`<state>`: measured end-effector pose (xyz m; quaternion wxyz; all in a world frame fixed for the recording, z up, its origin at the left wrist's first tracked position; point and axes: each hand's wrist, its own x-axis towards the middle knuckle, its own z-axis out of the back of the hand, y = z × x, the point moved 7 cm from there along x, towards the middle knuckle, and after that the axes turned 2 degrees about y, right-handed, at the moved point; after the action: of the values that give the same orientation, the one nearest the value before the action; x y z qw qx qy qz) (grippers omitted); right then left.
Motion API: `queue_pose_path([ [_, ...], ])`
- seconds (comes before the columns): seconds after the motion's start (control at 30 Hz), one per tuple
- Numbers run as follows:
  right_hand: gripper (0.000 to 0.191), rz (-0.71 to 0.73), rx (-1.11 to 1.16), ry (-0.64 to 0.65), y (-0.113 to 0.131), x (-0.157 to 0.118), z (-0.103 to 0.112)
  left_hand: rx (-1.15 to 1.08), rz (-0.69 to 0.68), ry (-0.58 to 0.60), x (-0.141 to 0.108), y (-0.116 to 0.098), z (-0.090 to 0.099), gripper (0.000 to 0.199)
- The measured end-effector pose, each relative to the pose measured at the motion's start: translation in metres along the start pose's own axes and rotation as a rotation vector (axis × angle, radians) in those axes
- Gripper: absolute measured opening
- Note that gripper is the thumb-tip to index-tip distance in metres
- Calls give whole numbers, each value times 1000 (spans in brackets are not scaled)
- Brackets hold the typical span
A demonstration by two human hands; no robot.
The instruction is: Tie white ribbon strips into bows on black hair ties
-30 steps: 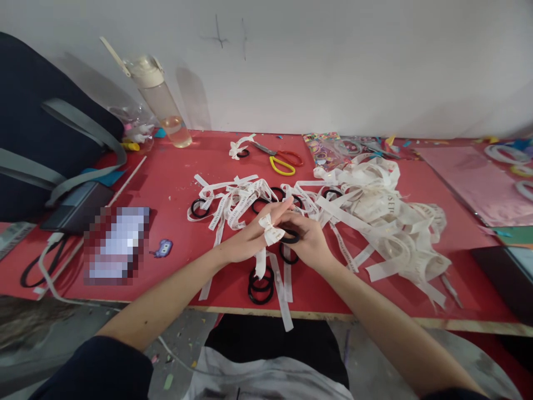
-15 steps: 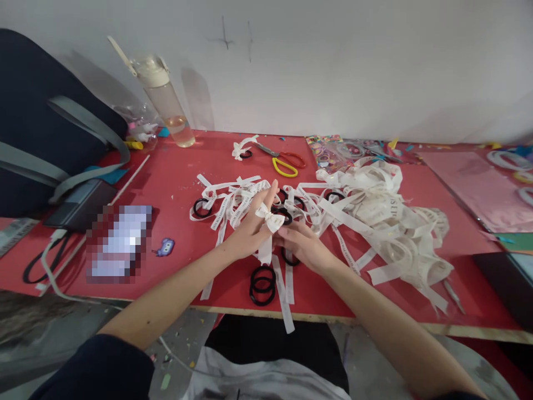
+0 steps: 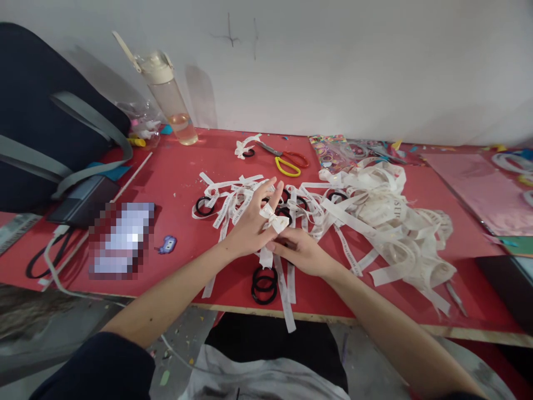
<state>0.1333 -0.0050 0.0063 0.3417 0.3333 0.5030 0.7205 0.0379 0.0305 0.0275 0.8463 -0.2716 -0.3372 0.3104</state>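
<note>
My left hand [image 3: 250, 225] holds a white ribbon bow [image 3: 275, 218] over the middle of the red table, its upper fingers raised. A ribbon tail hangs below it. Against its lower side rests my right hand [image 3: 302, 250], fingers bent together at the bow's base; what they pinch is hidden. Black hair ties lie partly behind the hands, and two more [image 3: 264, 285] overlap near the table's front edge. Printed white ribbon strips [image 3: 227, 208] spread behind and left of the hands. A large heap of white ribbon [image 3: 375, 211] lies to the right.
Scissors [image 3: 288, 166] with red and yellow handles lie behind, beside a finished bow [image 3: 241, 149] on a black tie. A bottle [image 3: 177, 111], a blurred phone [image 3: 122, 239], a black box [image 3: 83, 197] and a dark bag [image 3: 41, 122] stand or lie left. Pink sheets [image 3: 478, 189] lie right.
My right hand has moved slightly in toward the left hand, and its fingers have curled more beneath the bow. The view has shifted slightly.
</note>
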Motion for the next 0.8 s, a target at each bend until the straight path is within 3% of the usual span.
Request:
queue_pose_path([
  [0.27,21,55,-151,-3,9,2,2,27,23,10,1,4,2,71],
  [0.4,22,0,-86,-19,9,-2,3,-5,7,79,2,3,-1,66],
  [0.47,25,-8,7,-124,11,-7,11,-6,-16,96,2,0,-1,64],
  [0.53,26,5,35,-330,14,-13,25,6,-34,107,2,-4,-2,63],
  [0.63,16,30,-108,-592,20,-21,41,57,-71,113,1,-8,-5,65],
  [0.8,10,36,-379,-628,22,-17,41,194,-109,133,-2,-10,-13,71],
])
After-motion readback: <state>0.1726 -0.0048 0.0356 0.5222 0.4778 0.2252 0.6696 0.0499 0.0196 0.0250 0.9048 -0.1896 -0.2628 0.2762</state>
